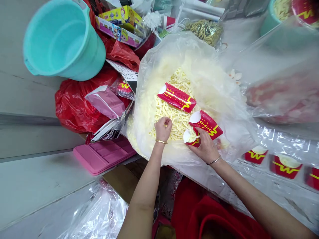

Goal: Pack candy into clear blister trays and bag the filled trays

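1. The step in hand appears to be loading pale strips (179,123) into a small red carton (195,143); some strips already stand in its mouth, against the white back.
2. The right hand (205,145) is closed around the carton's side, thumb and fingers wrapped on it. The carton lies tilted, its mouth facing up and toward the left hand.
3. The left hand (163,129) is loosely curled, with thumb and forefinger meeting in a ring. No strip shows between them; whether the hidden palm side has any, I cannot tell.
4. The carton sits at the right hand's fingertips and to the right of the left hand, apart from it. The loose strips lie under and just beyond the left hand, within an open clear bag (219,78).
5. One stack of nested cartons (177,97) rests on the strips; a second stack (206,125) is just beside the right hand.
6. The next move, I judge, calls for a steady carton mouth and a small, lined-up pinch of strips from the left hand.
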A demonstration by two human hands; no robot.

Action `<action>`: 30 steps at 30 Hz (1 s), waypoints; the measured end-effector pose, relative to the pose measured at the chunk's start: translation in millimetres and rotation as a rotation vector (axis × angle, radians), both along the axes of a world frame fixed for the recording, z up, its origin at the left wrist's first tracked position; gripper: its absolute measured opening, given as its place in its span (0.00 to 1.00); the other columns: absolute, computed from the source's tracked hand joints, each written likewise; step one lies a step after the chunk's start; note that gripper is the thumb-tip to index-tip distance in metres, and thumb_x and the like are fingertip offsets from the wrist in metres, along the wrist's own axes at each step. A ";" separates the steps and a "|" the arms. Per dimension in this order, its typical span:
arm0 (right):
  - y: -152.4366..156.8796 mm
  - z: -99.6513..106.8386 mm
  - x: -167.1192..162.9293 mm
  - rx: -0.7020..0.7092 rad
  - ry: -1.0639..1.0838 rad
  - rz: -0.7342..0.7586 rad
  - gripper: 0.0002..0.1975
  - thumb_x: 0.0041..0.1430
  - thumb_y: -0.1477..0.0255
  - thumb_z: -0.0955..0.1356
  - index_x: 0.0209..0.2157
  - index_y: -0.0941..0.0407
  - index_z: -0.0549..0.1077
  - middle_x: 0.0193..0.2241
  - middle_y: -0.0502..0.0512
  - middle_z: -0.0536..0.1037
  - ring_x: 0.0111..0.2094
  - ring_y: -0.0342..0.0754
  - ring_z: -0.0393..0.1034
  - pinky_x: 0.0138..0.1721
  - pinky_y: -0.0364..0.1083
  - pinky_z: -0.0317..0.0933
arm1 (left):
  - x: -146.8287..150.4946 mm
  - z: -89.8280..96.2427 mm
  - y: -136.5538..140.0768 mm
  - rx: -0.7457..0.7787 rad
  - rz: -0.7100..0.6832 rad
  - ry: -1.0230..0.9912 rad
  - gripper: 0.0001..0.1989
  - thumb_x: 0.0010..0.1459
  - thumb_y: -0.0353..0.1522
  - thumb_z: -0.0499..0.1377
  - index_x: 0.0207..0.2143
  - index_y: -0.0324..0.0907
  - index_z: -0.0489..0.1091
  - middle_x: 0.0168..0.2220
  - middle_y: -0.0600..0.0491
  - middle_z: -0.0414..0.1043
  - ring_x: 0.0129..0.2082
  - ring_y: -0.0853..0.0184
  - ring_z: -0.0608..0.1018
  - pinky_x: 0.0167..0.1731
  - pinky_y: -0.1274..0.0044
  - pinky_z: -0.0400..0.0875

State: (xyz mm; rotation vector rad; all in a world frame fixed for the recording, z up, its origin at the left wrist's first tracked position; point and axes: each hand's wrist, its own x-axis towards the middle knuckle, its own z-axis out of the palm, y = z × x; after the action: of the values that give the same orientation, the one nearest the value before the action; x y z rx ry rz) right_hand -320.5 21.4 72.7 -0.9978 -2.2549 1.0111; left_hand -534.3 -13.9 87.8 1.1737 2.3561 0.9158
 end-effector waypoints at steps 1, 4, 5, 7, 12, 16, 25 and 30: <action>0.0 -0.1 -0.4 -0.002 -0.001 -0.002 0.38 0.51 0.61 0.70 0.59 0.58 0.55 0.51 0.64 0.68 0.50 0.58 0.64 0.50 0.57 0.62 | -1.4 0.8 -1.6 0.049 0.030 -0.118 0.04 0.55 0.32 0.55 0.29 0.41 0.66 0.29 0.56 0.69 0.31 0.71 0.71 0.39 0.76 0.63; -0.4 -0.4 -1.1 -0.006 0.001 0.000 0.38 0.51 0.61 0.70 0.59 0.58 0.54 0.51 0.64 0.67 0.50 0.59 0.64 0.50 0.58 0.62 | -3.2 2.4 1.2 0.182 0.122 -0.409 0.06 0.54 0.34 0.56 0.31 0.40 0.66 0.29 0.56 0.68 0.30 0.73 0.70 0.34 0.80 0.65; -0.6 -0.4 -1.2 -0.007 0.002 0.000 0.38 0.51 0.60 0.70 0.59 0.58 0.54 0.51 0.65 0.67 0.50 0.59 0.64 0.50 0.58 0.62 | -2.7 2.4 4.6 0.225 0.151 -0.460 0.07 0.54 0.35 0.57 0.32 0.40 0.66 0.29 0.56 0.68 0.30 0.73 0.71 0.34 0.80 0.66; -1.2 -0.4 -0.9 -0.003 0.001 -0.006 0.37 0.51 0.60 0.70 0.59 0.58 0.54 0.51 0.65 0.67 0.51 0.59 0.64 0.50 0.58 0.62 | 0.1 1.3 13.9 0.288 0.197 -0.489 0.08 0.54 0.35 0.58 0.34 0.40 0.66 0.31 0.55 0.69 0.31 0.74 0.71 0.35 0.80 0.67; -2.8 0.0 0.9 0.013 0.016 -0.015 0.37 0.51 0.60 0.70 0.59 0.57 0.54 0.51 0.64 0.67 0.50 0.59 0.64 0.50 0.58 0.61 | 18.1 -10.1 33.7 0.123 0.182 -0.202 0.08 0.56 0.37 0.57 0.33 0.41 0.66 0.30 0.54 0.67 0.29 0.71 0.70 0.34 0.78 0.67; -3.1 0.7 1.5 0.011 0.016 -0.012 0.37 0.52 0.61 0.70 0.59 0.57 0.54 0.51 0.64 0.67 0.50 0.58 0.64 0.50 0.58 0.61 | 29.9 -22.6 35.0 -0.078 0.073 0.060 0.08 0.52 0.36 0.61 0.30 0.41 0.67 0.31 0.53 0.66 0.31 0.68 0.70 0.35 0.75 0.65; -1.2 5.7 -0.8 -0.004 -0.006 -0.033 0.37 0.52 0.60 0.70 0.59 0.57 0.54 0.51 0.65 0.67 0.51 0.59 0.63 0.50 0.59 0.62 | 15.2 10.0 14.1 0.081 0.146 -0.566 0.08 0.53 0.36 0.59 0.29 0.40 0.67 0.23 0.59 0.64 0.24 0.75 0.67 0.29 0.81 0.65; -3.5 16.6 -8.2 0.021 0.050 -0.036 0.34 0.54 0.62 0.68 0.59 0.56 0.53 0.53 0.65 0.65 0.54 0.58 0.60 0.52 0.60 0.60 | 44.2 64.9 -10.8 -0.044 -0.196 -0.391 0.13 0.53 0.36 0.60 0.41 0.41 0.69 0.35 0.51 0.72 0.35 0.67 0.74 0.38 0.74 0.70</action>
State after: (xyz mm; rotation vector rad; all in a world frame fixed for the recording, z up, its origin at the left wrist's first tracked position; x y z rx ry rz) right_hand -328.6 17.9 89.3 -0.9892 -2.1951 0.9844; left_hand -490.1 -24.6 152.6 1.0720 1.9070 0.9238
